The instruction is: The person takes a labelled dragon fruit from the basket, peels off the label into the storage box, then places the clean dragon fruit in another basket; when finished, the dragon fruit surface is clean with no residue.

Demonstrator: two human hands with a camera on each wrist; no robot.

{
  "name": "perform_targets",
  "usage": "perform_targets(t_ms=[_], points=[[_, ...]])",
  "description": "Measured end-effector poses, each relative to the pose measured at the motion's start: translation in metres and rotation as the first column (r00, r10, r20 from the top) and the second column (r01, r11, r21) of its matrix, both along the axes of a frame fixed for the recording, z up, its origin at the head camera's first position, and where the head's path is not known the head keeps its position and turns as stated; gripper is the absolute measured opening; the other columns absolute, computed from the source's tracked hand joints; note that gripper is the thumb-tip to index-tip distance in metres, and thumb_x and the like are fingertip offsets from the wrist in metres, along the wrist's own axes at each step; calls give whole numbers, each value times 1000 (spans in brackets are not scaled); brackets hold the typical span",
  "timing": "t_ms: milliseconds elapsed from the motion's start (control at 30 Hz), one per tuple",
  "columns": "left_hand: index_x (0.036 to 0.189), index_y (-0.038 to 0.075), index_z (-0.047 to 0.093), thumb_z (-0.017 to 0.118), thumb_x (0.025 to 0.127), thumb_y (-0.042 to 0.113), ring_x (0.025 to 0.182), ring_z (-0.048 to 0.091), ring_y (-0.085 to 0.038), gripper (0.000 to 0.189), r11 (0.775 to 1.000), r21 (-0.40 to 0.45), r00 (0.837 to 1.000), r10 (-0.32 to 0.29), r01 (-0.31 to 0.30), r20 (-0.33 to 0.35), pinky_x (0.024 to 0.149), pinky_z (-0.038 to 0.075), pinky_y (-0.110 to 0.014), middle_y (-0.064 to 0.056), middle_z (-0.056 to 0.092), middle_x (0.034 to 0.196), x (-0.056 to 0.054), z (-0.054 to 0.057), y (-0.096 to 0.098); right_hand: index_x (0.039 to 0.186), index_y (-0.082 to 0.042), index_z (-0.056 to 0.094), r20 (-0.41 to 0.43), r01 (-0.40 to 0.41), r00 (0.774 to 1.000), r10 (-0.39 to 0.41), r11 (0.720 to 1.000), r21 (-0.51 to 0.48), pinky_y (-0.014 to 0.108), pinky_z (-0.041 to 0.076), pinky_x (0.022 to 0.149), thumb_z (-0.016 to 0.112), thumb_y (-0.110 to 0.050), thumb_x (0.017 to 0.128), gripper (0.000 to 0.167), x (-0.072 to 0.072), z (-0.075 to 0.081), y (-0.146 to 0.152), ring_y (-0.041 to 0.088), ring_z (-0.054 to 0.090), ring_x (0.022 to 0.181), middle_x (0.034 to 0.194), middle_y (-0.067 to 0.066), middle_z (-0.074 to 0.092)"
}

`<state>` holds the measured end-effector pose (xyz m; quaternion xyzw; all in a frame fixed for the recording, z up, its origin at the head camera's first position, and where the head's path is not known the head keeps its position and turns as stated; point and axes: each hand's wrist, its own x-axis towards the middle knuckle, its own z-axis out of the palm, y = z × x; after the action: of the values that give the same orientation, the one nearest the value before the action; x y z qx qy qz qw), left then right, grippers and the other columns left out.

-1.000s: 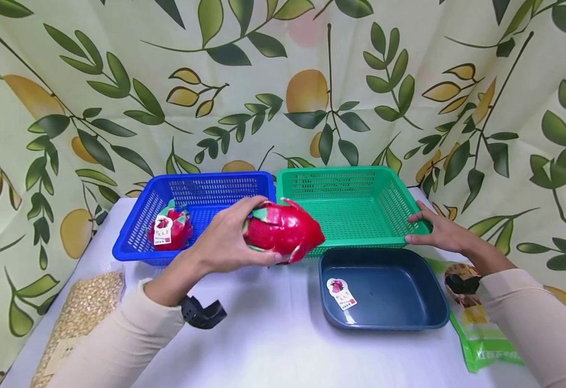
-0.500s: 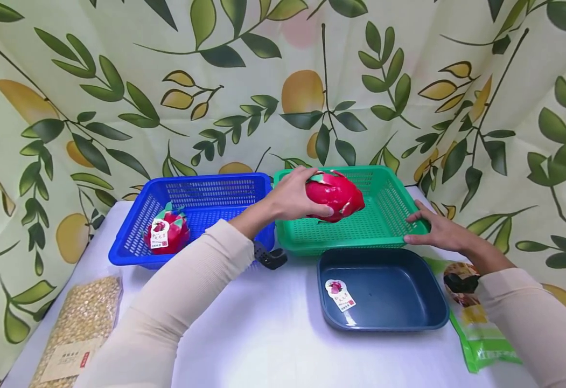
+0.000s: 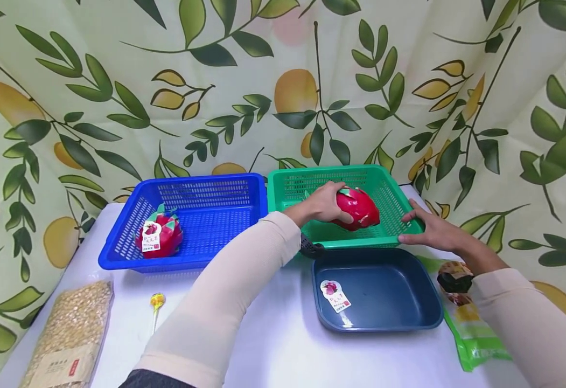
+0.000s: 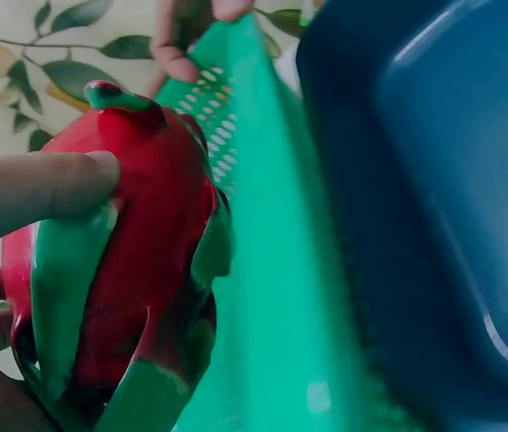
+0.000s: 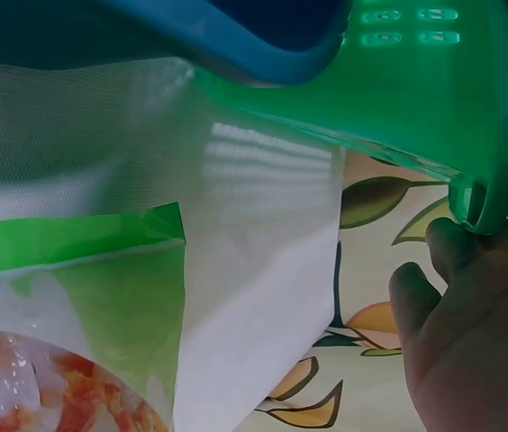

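My left hand (image 3: 325, 203) grips a red dragon fruit (image 3: 360, 210) with green-tipped scales, holding it within the outline of the green basket (image 3: 393, 198). In the left wrist view the thumb presses on the fruit's (image 4: 141, 252) skin; its underside is hidden, so contact with the basket floor cannot be told. My right hand (image 3: 435, 233) holds the green basket's front right corner, the fingers at the rim in the right wrist view. A second dragon fruit (image 3: 168, 236) with a white sticker lies in the left part of the blue basket (image 3: 186, 264).
A dark blue tub (image 3: 384, 302) with a fruit sticker stands before the green basket. A bag of pale yellow kernels (image 3: 76, 318) lies at the left, a lollipop (image 3: 157, 300) beside it. A green food packet (image 3: 476, 331) lies partly under the right forearm. Patterned cloth (image 3: 244, 70) hangs behind.
My left hand has carried the dragon fruit rightward, from in front of the baskets to the green basket. The lollipop has come into view. My right hand has stayed at the basket corner.
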<state>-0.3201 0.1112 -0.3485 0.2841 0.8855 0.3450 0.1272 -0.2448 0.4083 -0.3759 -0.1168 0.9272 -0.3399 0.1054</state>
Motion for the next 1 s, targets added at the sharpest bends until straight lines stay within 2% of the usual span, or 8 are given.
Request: perform_targets(t_ms=[100, 267, 433, 500, 600, 700, 833, 1000], points=[[148, 11, 36, 83, 73, 25, 115, 45, -23, 89, 1000, 2, 1000, -12, 12, 24, 75, 51, -27, -8, 46, 130, 1, -8, 15, 119, 6, 46, 3, 8, 1000, -8, 1000, 8, 72, 18, 100, 74, -29, 84, 56, 3, 2, 4, 55, 2, 137, 156, 28, -5], [148, 14, 38, 85, 73, 21, 113, 47, -22, 89, 1000, 27, 998, 13, -14, 58, 75, 51, -26, -7, 46, 131, 6, -19, 34, 118, 7, 47, 5, -10, 1000, 10, 1000, -4, 71, 19, 100, 75, -27, 84, 55, 1, 5, 6, 56, 4, 136, 155, 29, -5], [149, 15, 36, 84, 73, 14, 114, 47, -24, 90, 991, 117, 984, 45, -66, 174, 75, 52, -28, -7, 47, 133, 12, -29, 45, 116, 4, 49, 18, -9, 1000, 9, 1000, 6, 69, 19, 101, 75, -29, 83, 54, -2, 3, 4, 54, 4, 137, 156, 27, -4], [150, 15, 35, 84, 74, 11, 114, 47, -23, 90, 989, 130, 979, 50, -77, 198, 75, 52, -29, -6, 48, 133, 14, -33, 48, 116, 4, 49, 26, -9, 1000, 9, 1000, -1, 69, 20, 102, 75, -30, 84, 53, -2, 1, 2, 54, 4, 137, 156, 27, -4], [151, 18, 34, 82, 76, 10, 117, 46, -22, 89, 991, 113, 979, 51, -74, 195, 76, 52, -28, -6, 47, 135, 16, -37, 50, 115, 4, 49, 39, -11, 999, 12, 1000, -11, 68, 22, 101, 75, -30, 84, 53, -3, -1, -1, 55, 6, 136, 156, 28, -5], [152, 21, 31, 81, 78, 10, 121, 45, -21, 90, 990, 122, 981, 45, -69, 188, 81, 50, -29, -5, 45, 140, 16, -37, 52, 116, 4, 49, 47, -8, 999, 9, 1000, -21, 68, 23, 101, 75, -28, 84, 52, -2, -2, -3, 56, 8, 135, 156, 28, -5], [153, 22, 28, 80, 79, 10, 124, 43, -21, 91, 990, 140, 988, 11, -33, 153, 85, 49, -29, -5, 41, 145, 15, -30, 52, 116, 4, 49, 38, 6, 999, -5, 1000, -16, 69, 21, 101, 75, -26, 83, 51, -3, 0, 0, 56, 6, 135, 156, 28, -4], [152, 24, 31, 82, 78, 13, 124, 44, -24, 91, 983, 183, 987, -3, -26, 158, 80, 51, -28, -6, 43, 144, 20, -21, 43, 118, 4, 48, 38, 2, 999, -2, 1000, 2, 69, 21, 101, 75, -29, 84, 54, -5, 1, 3, 55, 7, 135, 156, 27, -5]])
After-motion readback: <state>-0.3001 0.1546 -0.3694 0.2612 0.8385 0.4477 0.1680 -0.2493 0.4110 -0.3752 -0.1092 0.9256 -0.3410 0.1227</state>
